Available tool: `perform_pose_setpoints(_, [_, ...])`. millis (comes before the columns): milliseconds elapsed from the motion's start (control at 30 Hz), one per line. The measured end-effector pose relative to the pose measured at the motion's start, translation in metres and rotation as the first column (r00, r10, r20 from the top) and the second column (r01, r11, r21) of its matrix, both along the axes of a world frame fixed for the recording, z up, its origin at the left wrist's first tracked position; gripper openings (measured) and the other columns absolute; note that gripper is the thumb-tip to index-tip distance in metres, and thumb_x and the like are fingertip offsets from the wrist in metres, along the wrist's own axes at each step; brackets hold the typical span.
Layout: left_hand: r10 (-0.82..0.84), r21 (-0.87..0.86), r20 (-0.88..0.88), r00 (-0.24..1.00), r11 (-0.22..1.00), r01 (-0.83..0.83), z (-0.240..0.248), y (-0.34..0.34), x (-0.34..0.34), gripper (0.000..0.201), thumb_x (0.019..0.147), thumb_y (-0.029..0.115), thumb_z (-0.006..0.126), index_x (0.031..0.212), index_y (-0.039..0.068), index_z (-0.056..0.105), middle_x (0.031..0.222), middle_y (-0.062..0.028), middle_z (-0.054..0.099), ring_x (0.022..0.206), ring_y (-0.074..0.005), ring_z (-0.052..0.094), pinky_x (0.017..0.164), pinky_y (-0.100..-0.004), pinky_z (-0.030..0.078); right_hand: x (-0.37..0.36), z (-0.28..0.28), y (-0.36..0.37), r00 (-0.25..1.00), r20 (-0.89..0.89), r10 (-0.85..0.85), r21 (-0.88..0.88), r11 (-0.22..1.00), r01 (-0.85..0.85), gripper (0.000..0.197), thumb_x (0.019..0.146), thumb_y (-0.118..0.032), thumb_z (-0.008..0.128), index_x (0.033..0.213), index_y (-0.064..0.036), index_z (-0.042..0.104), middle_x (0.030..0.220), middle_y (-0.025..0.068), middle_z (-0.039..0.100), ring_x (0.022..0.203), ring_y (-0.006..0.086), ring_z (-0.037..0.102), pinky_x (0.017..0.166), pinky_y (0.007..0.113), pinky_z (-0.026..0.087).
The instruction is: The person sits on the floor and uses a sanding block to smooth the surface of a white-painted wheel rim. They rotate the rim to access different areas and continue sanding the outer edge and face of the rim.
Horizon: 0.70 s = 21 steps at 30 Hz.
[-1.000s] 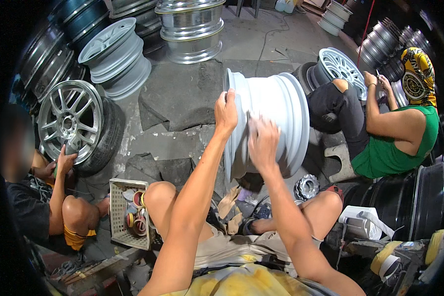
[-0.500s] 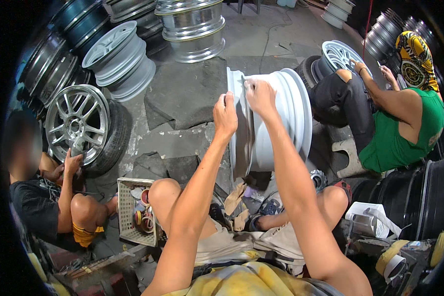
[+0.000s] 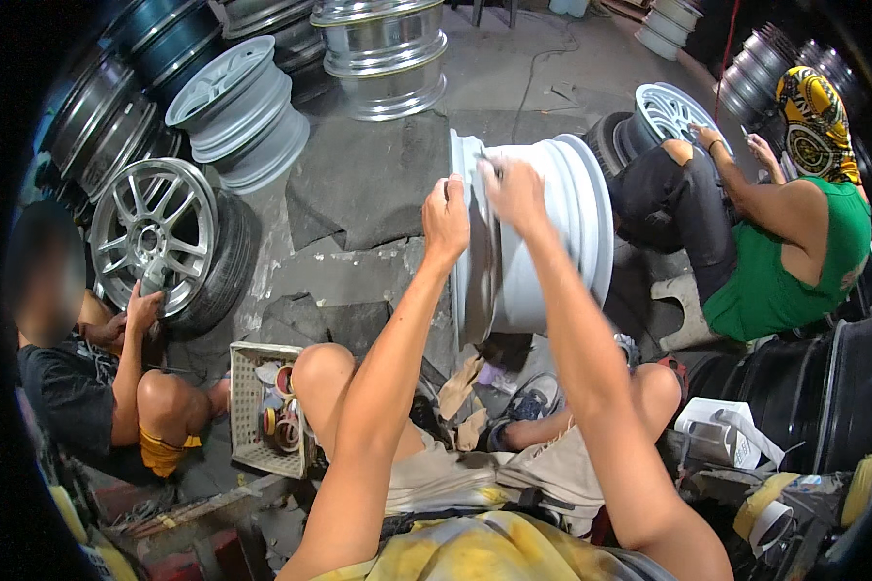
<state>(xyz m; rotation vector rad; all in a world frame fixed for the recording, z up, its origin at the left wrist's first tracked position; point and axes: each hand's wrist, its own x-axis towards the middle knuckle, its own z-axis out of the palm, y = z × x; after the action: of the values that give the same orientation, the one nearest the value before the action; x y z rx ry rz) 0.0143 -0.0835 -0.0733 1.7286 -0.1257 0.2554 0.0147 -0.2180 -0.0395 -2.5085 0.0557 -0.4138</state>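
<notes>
A light grey wheel rim (image 3: 552, 242) stands on edge on the floor before my knees, its grooved barrel facing up. My left hand (image 3: 446, 218) is closed on the rim's left flange, fingers curled over the edge. On the barrel beside that flange lies my right hand (image 3: 518, 197), slightly smeared by motion. Its fingers are pinched together around a small dark piece that I cannot make out. Torn brown paper (image 3: 460, 389) lies on the floor below the rim.
At left a person holds something against a silver spoked wheel (image 3: 155, 237); at right another, in green, works on a grey wheel (image 3: 670, 111). A cream basket (image 3: 247, 426) with tape rolls stands by my left knee. Stacked rims (image 3: 383, 63) stand behind; a black wheel (image 3: 857, 387) is at right.
My right hand has shifted slightly on the barrel and is more blurred now. The left hand keeps its hold on the flange. The whole view has shifted a little.
</notes>
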Motion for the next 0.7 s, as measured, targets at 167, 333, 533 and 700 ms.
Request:
perform_pose_setpoints(167, [0.049, 0.017, -0.029, 0.998, 0.999, -0.048, -0.005, 0.004, 0.030, 0.054, 0.104, 0.041, 0.043, 0.088, -0.007, 0.062, 0.084, -0.0290, 0.065, 0.082, -0.0435, 0.062, 0.077, -0.0495, 0.046, -0.157, -0.057, 0.044, 0.937, 0.349, 0.017, -0.031, 0.999, -0.006, 0.024, 0.096, -0.013, 0.062, 0.116, -0.0029, 0.071, 0.086, 0.0133, 0.054, 0.085, 0.0319, 0.052, 0.074, 0.043, 0.037])
perform_pose_setpoints(333, [0.041, 0.016, 0.000, 0.999, 0.999, -0.041, -0.010, -0.003, 0.030, 0.055, 0.104, 0.042, 0.042, 0.089, -0.007, 0.062, 0.084, -0.0288, 0.065, 0.082, -0.0431, 0.062, 0.077, -0.0500, 0.045, -0.212, -0.058, 0.039, 0.951, 0.285, -0.120, 0.188, 0.980, 0.068, 0.026, 0.090, -0.004, 0.068, 0.115, -0.0001, 0.073, 0.107, 0.0144, 0.065, 0.099, 0.0283, 0.058, 0.093, 0.043, 0.046])
perform_pose_setpoints(533, [0.045, 0.056, -0.007, 0.999, 0.997, -0.045, -0.005, 0.004, 0.028, 0.055, 0.105, 0.042, 0.041, 0.092, -0.007, 0.062, 0.084, -0.0260, 0.066, 0.083, -0.0403, 0.063, 0.078, -0.0495, 0.045, -0.171, -0.066, 0.057, 0.889, 0.445, -0.109, 0.135, 0.989, 0.054, 0.027, 0.092, -0.007, 0.067, 0.119, -0.0013, 0.072, 0.120, 0.0101, 0.070, 0.103, 0.0281, 0.060, 0.093, 0.040, 0.046])
perform_pose_setpoints(700, [0.009, 0.011, -0.015, 1.000, 1.000, -0.009, -0.006, 0.002, 0.008, 0.053, 0.105, 0.041, 0.042, 0.092, -0.006, 0.061, 0.079, -0.0225, 0.063, 0.078, -0.0342, 0.060, 0.076, -0.0468, 0.044, -0.077, -0.027, 0.043, 0.876, 0.433, -0.210, 0.178, 0.973, 0.145, 0.022, 0.096, -0.016, 0.061, 0.109, -0.0043, 0.075, 0.098, 0.0148, 0.072, 0.095, 0.0337, 0.059, 0.086, 0.047, 0.042])
